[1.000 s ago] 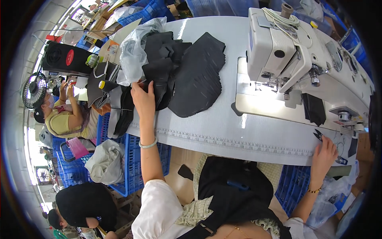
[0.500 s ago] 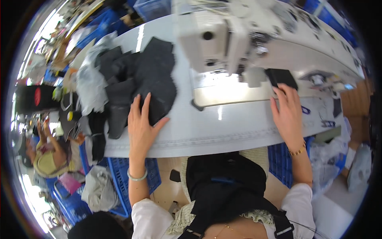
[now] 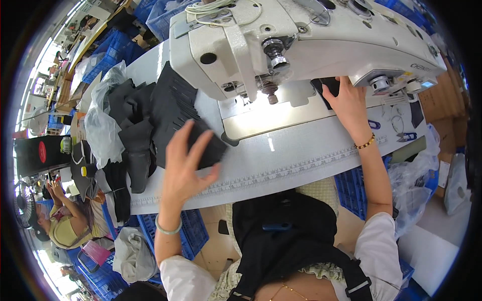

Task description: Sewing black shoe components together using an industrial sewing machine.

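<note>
My left hand (image 3: 185, 168), slightly blurred, reaches over a fanned stack of black fabric pieces (image 3: 173, 98) with its fingers spread. The stack's near corner lies between thumb and forefinger; whether the fingers touch it I cannot tell. My right hand (image 3: 350, 103) rests at a small dark piece (image 3: 330, 86) beside the sewing plate, thumb and fingers apart. Some of its fingertips are hidden beneath the arm of the white sewing machine (image 3: 321, 55). The machine's lit needle area (image 3: 263, 100) lies between my hands.
A crumpled clear plastic bag (image 3: 103, 118) and more black fabric (image 3: 135, 135) lie at the table's left. Thread snips (image 3: 406, 136) sit at the right. A printed ruler (image 3: 281, 175) runs along the front edge. Blue crates (image 3: 193, 231) stand below. Another person (image 3: 75, 220) works at far left.
My left hand has lifted and drawn back from the black fabric, whose pieces are now fanned out. My right hand has reached farther over the dark piece. The whole view has shifted.
</note>
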The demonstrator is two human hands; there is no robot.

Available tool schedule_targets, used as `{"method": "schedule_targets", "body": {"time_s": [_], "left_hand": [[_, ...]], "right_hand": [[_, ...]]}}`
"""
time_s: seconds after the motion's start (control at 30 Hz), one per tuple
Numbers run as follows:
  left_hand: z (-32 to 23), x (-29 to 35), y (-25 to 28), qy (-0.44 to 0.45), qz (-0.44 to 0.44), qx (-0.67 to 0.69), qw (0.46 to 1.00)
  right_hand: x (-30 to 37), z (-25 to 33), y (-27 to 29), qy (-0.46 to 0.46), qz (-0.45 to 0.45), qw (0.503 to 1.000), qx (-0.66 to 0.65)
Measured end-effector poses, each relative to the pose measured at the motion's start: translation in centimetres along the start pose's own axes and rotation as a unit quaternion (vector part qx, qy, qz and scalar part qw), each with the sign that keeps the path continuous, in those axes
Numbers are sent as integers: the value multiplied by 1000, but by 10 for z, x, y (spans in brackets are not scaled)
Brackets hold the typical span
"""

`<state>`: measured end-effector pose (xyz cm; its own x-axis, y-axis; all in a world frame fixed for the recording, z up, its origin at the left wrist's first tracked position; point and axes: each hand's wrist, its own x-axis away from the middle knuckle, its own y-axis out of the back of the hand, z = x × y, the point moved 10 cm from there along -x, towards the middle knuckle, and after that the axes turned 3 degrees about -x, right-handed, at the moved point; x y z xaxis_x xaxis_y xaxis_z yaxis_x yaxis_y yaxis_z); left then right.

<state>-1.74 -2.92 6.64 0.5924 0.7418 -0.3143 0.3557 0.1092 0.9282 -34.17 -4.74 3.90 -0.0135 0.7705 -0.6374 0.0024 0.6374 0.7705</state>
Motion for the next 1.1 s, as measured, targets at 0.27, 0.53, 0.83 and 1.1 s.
{"method": "schedule_targets", "body": {"time_s": [0.27, 0.53, 0.83, 1.1], "left_hand": [[-48, -34, -67, -186, 79, 3, 979], [-52, -36, -83, -230, 85, -82, 966], [-47, -43, -78, -207, 9, -17, 978], [-44, -43, -75, -153, 25, 19, 988]], "right_hand": [[17, 89, 17, 28, 106, 972, -208], [25, 138, -2, 137, 176, 956, -192], [26, 154, -5, 207, 249, 915, -240], [13, 161, 1, 255, 222, 917, -210]]}}
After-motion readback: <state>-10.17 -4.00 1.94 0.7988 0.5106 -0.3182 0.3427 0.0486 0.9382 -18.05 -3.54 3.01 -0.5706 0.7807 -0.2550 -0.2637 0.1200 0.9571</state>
